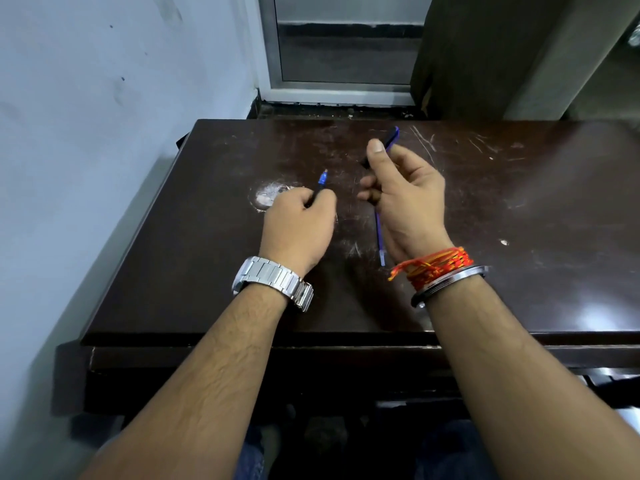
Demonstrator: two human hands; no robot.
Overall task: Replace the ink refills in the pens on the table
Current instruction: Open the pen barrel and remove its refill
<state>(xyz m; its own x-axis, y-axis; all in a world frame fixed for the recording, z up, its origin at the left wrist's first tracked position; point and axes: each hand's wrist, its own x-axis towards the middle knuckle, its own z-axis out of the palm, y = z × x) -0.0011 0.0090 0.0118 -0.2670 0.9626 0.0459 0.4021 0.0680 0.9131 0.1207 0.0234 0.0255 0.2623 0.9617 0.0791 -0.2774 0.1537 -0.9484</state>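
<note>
My left hand [298, 220] is closed around a small pen part whose blue tip [322, 177] sticks up from between thumb and fingers. My right hand [401, 199] grips a dark pen barrel with a blue clip [393, 136], its upper end poking out above the thumb. A thin blue ink refill [379, 237] lies on the dark brown table [519, 237], partly hidden under the right hand, its clear end near the wrist. Both hands hover a little above the tabletop.
The tabletop is scratched, with a whitish worn patch [268, 197] just left of my left hand. A pale wall runs along the left side. A metal-framed door or window [346, 46] and a dark curtain [485, 53] stand behind the table.
</note>
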